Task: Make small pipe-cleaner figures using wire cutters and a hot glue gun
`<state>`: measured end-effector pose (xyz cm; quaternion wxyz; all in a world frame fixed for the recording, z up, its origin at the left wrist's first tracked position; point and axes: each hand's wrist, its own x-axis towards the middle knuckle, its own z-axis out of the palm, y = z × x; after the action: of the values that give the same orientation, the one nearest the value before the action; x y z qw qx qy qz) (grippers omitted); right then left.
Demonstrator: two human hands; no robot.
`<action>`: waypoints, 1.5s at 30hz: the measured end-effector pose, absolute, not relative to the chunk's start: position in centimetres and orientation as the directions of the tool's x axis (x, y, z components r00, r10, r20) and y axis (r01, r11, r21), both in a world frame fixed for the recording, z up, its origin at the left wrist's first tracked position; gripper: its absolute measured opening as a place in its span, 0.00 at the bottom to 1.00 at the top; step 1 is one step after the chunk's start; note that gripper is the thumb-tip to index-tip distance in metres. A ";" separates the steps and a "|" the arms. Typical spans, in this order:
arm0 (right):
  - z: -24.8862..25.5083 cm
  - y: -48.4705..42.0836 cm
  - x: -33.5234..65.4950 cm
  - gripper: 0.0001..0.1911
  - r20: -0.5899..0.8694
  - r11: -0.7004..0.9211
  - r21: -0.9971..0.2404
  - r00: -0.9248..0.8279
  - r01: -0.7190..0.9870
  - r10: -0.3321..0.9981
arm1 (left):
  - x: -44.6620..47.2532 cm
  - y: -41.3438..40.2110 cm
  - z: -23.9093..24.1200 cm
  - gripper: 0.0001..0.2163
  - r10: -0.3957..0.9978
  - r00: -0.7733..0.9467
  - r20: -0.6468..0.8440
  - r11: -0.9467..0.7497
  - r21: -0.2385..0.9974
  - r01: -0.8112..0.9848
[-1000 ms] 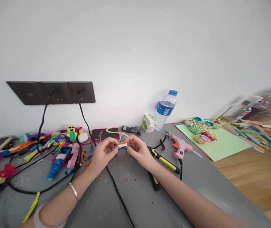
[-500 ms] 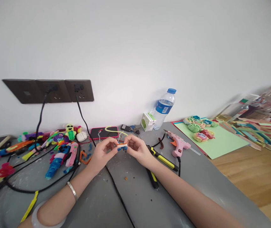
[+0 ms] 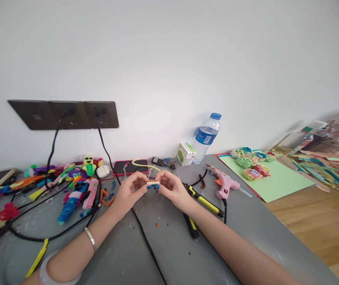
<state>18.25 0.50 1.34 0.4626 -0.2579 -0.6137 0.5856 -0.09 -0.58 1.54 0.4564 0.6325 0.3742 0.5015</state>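
Above the middle of the grey table, my left hand (image 3: 130,192) and my right hand (image 3: 174,189) face each other, thumbs and fingers closed. Between them they pinch the two ends of a small orange-and-white strip (image 3: 153,183), which looks fuzzy like pipe cleaner. Blue shows at the thumb tips. Just behind the hands lie a phone with a pink edge (image 3: 119,167) and a curved pale yellow pipe cleaner (image 3: 141,163). Partly under my right forearm are black-and-yellow pliers (image 3: 206,202). An orange bent pipe cleaner (image 3: 107,198) rests left of my left hand.
Colourful pipe-cleaner figures (image 3: 71,202) and black cables (image 3: 145,237) spread over the left side. A pink glue gun (image 3: 225,186), a water bottle (image 3: 206,138) and a small box (image 3: 185,154) stand or lie right of centre. Paper flowers (image 3: 255,172) sit on green paper (image 3: 285,180).
Both hands stay in nearly the same place, still pinching the orange-and-white strip; slightly more of its white side shows. The whole view has shifted a little.
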 end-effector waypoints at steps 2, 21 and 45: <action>1.3 0.4 18.2 0.12 0.254 0.175 -0.962 -0.445 -0.211 0.859 | 0.0 -0.6 1.6 0.09 0.940 0.194 0.279 -0.284 0.959 -0.005; 0.9 0.8 18.2 0.09 0.239 0.232 -0.970 -0.410 -0.067 0.880 | -0.4 0.1 0.7 0.10 0.934 0.229 0.273 -0.268 0.962 -0.053; 0.9 0.6 18.2 0.10 0.232 0.236 -0.971 -0.376 -0.037 0.897 | -0.5 0.1 0.8 0.16 0.964 0.195 0.179 -0.183 0.983 0.003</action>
<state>18.19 0.63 0.91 0.4485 -0.3331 -0.6455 0.5208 -0.53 0.08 0.77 0.4935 0.5950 0.4064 0.4871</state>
